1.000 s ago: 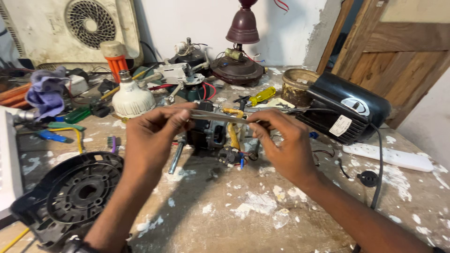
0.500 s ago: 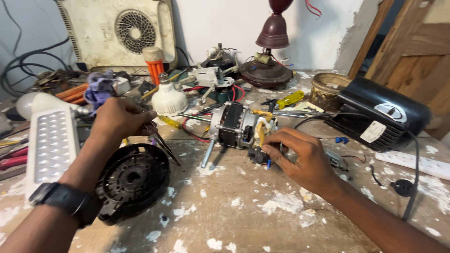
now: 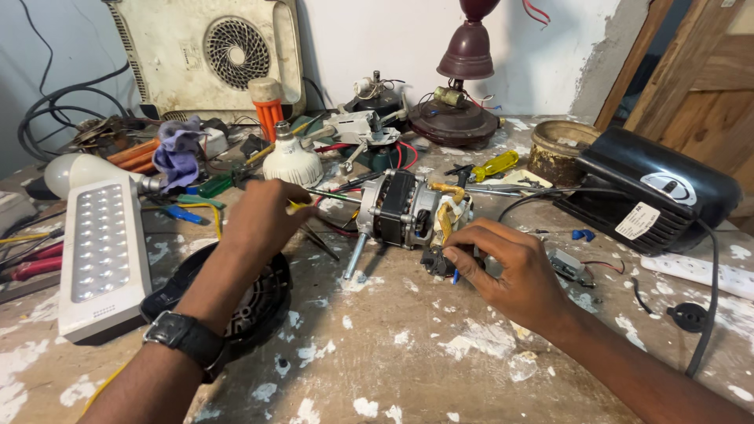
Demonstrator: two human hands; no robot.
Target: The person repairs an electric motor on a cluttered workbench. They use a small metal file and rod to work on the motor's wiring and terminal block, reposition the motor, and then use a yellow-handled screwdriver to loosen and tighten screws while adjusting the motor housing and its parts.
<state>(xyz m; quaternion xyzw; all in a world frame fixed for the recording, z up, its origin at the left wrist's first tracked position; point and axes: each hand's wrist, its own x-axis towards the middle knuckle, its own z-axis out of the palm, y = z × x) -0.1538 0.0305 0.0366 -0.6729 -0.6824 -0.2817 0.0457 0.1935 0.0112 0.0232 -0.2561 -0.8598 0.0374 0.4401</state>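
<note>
The small grey-and-black electric fan motor with a bare steel shaft (image 3: 400, 210) lies mid-bench on the paint-flecked wooden table (image 3: 440, 353). The right hand (image 3: 510, 271) pinches its dark wired end, steadying it, while the left hand (image 3: 263, 216) closes on a thin yellow-handled tool (image 3: 314, 196). Judging by this, tool work on the motor comes next, needing a firm hold; beside the left wrist sits a black round fan guard (image 3: 251, 302).

Paint-flecked table (image 3: 440, 377) carries a motor (image 3: 397, 208) at centre, LED panel (image 3: 102, 255) at left, black casing (image 3: 644, 192) at right, bulb (image 3: 292, 161) behind.

Left hand (image 3: 263, 216) curled in a loose grip, right hand (image 3: 510, 263) pinching low, forearms converging.
</note>
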